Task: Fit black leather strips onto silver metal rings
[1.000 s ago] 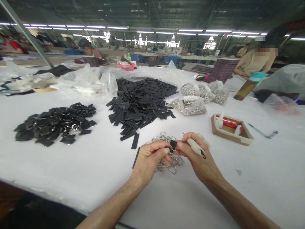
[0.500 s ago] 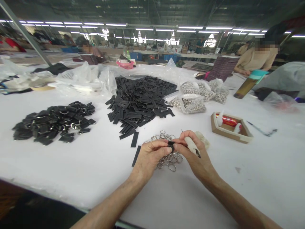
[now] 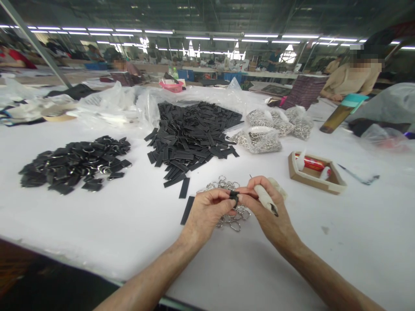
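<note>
My left hand (image 3: 205, 211) pinches a small black strip (image 3: 234, 195) between thumb and fingers, and my right hand (image 3: 272, 207) meets it from the other side, so the strip sits right between my fingertips. It looks bent over; whether a ring runs through it I cannot tell, as my fingers cover most of it. My right hand also grips a pale-handled tool (image 3: 266, 201), its thin point sticking out past my fingers. Under and just beyond both hands lie loose metal rings (image 3: 235, 225). Two single strips (image 3: 187, 210) rest just left of my left hand, and the big heap of black strips (image 3: 194, 134) spreads beyond it. Farther left is a pile of strips with rings (image 3: 71, 166); right of my right hand stands an open box (image 3: 316, 185).
</note>
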`<state>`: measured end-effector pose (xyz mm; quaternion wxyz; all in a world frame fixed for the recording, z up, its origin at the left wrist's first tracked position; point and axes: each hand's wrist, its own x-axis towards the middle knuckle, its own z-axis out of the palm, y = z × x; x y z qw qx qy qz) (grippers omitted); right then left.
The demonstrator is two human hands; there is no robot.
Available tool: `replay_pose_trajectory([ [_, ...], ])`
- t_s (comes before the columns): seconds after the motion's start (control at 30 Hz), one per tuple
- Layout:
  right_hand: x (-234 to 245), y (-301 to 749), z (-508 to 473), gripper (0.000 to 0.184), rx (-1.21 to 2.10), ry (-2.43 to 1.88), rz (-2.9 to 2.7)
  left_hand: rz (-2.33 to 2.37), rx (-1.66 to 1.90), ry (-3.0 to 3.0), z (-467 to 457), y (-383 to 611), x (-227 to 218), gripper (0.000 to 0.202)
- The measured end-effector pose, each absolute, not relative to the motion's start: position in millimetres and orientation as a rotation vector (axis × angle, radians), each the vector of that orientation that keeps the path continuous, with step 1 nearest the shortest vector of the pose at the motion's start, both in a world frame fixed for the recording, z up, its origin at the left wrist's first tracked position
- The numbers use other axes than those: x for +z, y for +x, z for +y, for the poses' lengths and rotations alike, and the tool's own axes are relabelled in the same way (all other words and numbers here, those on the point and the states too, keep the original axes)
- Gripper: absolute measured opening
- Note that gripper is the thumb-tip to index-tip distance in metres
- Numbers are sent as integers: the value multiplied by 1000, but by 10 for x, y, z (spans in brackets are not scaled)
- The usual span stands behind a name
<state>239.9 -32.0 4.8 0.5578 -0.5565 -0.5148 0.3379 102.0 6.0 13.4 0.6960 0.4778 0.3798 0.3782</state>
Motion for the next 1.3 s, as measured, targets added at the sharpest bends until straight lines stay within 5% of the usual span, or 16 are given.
replay_pose_trajectory([
  [0.5, 143, 2307, -339, 14, 890, -1325, -1176, 844, 1044, 931, 59, 1050, 76, 31],
  [1.3, 258, 2461, -293, 15, 785, -1430, -1205, 1034, 893, 1229, 153, 945, 136, 24],
])
